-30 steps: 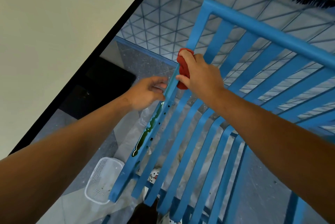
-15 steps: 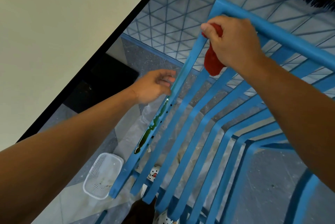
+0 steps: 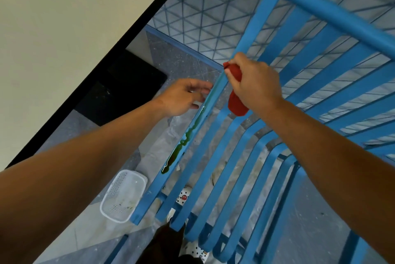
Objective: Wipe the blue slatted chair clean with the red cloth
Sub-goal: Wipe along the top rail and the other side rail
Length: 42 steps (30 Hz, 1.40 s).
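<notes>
The blue slatted chair [image 3: 224, 167] fills the middle and right of the view, seen from above. A dark green streak of spilled liquid [image 3: 183, 142] runs along its leftmost slat. My right hand [image 3: 254, 84] grips the bunched red cloth [image 3: 236, 101] and holds it against that slat, just above the top of the streak. My left hand [image 3: 181, 97] is beside the same slat's outer edge with relaxed fingers, its fingertips at the slat; it holds nothing.
A white plastic basket [image 3: 121, 195] lies on the grey floor left of the chair's front. A black mat [image 3: 119, 90] sits by the cream wall [image 3: 64, 28]. A patterned rug [image 3: 209, 18] lies behind the chair. White spotted shoes [image 3: 183, 197] show beneath the slats.
My right hand rose with the cloth to the chair's top corner, then came back down the leftmost slat towards the green streak. My left hand stayed by the slat.
</notes>
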Available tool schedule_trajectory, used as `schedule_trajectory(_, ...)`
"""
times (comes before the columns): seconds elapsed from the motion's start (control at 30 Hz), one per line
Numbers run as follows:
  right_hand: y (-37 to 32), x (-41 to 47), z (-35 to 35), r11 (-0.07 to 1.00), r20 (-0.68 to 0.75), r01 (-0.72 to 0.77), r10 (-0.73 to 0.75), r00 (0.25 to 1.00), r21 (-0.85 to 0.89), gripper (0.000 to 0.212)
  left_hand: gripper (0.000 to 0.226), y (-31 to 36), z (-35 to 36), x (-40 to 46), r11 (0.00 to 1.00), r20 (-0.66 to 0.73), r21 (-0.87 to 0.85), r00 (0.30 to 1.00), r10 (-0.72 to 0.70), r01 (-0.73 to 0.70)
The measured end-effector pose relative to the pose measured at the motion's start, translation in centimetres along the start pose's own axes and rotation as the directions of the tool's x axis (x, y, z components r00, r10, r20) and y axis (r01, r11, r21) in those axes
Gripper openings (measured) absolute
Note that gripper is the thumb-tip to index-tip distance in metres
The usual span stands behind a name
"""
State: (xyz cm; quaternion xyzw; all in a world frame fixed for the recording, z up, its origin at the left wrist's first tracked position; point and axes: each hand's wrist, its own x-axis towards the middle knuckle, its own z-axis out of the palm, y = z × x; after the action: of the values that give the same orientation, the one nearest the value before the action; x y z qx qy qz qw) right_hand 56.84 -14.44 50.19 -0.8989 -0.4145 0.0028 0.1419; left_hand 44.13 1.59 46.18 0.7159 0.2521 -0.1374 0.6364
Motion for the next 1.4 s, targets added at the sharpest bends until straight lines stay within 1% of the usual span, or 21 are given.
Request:
schedule_trajectory(0.07, 0.7, 1.1, -1.9, 0.999, -0.016, 0.001, -0.002, 1.000, -0.049, 0.028, 0.039, 0.0, 0.1, 0.1, 1.000, 0.017, -0.009, 1.000, -0.007, 0.007)
schedule_trajectory(0.17, 1.4, 3.0, -5.7, 0.997, -0.163, -0.038, 0.027, 0.986, -0.069, 0.033, 0.038, 0.1, 0.2, 0.2, 1.000, 0.022, -0.017, 1.000, 0.005, -0.005)
schedule_trajectory(0.23, 1.6, 4.3, -7.5, 0.997, -0.262, -0.068, 0.054, 0.964, -0.047, 0.036, 0.035, 0.2, 0.2, 0.3, 0.999, 0.010, 0.030, 1.000, 0.027, -0.028)
schedule_trajectory(0.3, 1.6, 4.8, -7.6, 0.996, -0.309, -0.089, 0.079, 0.948, -0.018, 0.037, 0.032, 0.1, 0.3, 0.5, 0.994, -0.009, 0.092, 0.998, 0.062, -0.061)
schedule_trajectory(0.33, 1.4, 4.6, -7.0, 0.996, -0.306, -0.086, 0.079, 0.949, -0.008, 0.037, 0.032, 0.1, 0.4, 0.6, 0.990, -0.017, 0.118, 0.997, 0.074, -0.072)
schedule_trajectory(0.4, 1.1, 3.3, -4.6, 0.998, -0.253, -0.065, 0.059, 0.966, -0.012, 0.034, 0.037, 0.1, 0.7, 0.5, 0.978, -0.034, 0.181, 0.993, 0.109, -0.101)
schedule_trajectory(0.5, 0.9, 0.4, 0.0, 1.000, -0.136, 0.003, -0.001, 0.991, 0.012, 0.027, 0.049, 0.0, 1.1, -0.1, 0.948, -0.032, 0.274, 0.984, 0.177, -0.162)
schedule_trajectory(0.57, 0.7, -0.7, 1.6, 0.999, -0.104, 0.014, -0.009, 0.995, 0.047, 0.025, 0.058, -0.4, 1.4, -0.7, 0.924, -0.036, 0.334, 0.977, 0.210, -0.186)
schedule_trajectory(0.67, 0.7, -1.3, 1.9, 0.995, -0.053, 0.076, -0.073, 0.996, 0.071, 0.025, 0.067, -1.7, 2.0, -1.4, 0.891, -0.058, 0.410, 0.970, 0.236, -0.193)
schedule_trajectory(0.77, 1.4, -0.4, 0.4, 0.989, 0.061, 0.150, -0.149, 0.987, -0.007, 0.028, 0.065, -2.7, 2.8, -1.9, 0.877, -0.109, 0.445, 0.961, 0.253, -0.181)
schedule_trajectory(0.8, 1.6, 0.3, -0.4, 0.988, 0.065, 0.149, -0.147, 0.987, -0.032, 0.029, 0.064, -2.9, 3.0, -2.0, 0.876, -0.132, 0.452, 0.959, 0.251, -0.167)
schedule_trajectory(0.83, 1.8, 0.9, -1.2, 0.992, 0.037, 0.123, -0.121, 0.992, -0.040, 0.029, 0.063, -3.1, 3.2, -2.2, 0.875, -0.151, 0.459, 0.956, 0.251, -0.157)
schedule_trajectory(0.93, 2.4, 2.5, -2.9, 0.999, -0.086, -0.020, 0.023, 0.996, 0.030, 0.034, 0.064, -3.7, 3.5, -2.4, 0.876, -0.176, 0.459, 0.951, 0.253, -0.148)
schedule_trajectory(1.03, 2.0, 2.2, -2.1, 0.994, -0.122, -0.069, 0.078, 0.989, 0.083, 0.035, 0.064, -4.3, 3.9, -2.8, 0.872, -0.189, 0.461, 0.942, 0.276, -0.163)
schedule_trajectory(1.27, 0.0, -1.6, 2.5, 0.993, -0.047, 0.025, -0.020, 0.999, 0.113, 0.028, 0.059, -4.8, 4.3, -3.4, 0.872, -0.247, 0.466, 0.924, 0.291, -0.150)
schedule_trajectory(1.33, 0.1, -1.7, 2.5, 0.992, 0.012, 0.068, -0.070, 0.998, 0.103, 0.027, 0.059, -5.1, 4.3, -3.8, 0.875, -0.238, 0.459, 0.928, 0.286, -0.152)
schedule_trajectory(1.4, 0.6, -1.0, 1.4, 0.990, 0.106, 0.132, -0.135, 0.985, 0.039, 0.028, 0.059, -5.3, 4.2, -4.3, 0.879, -0.227, 0.452, 0.933, 0.278, -0.152)
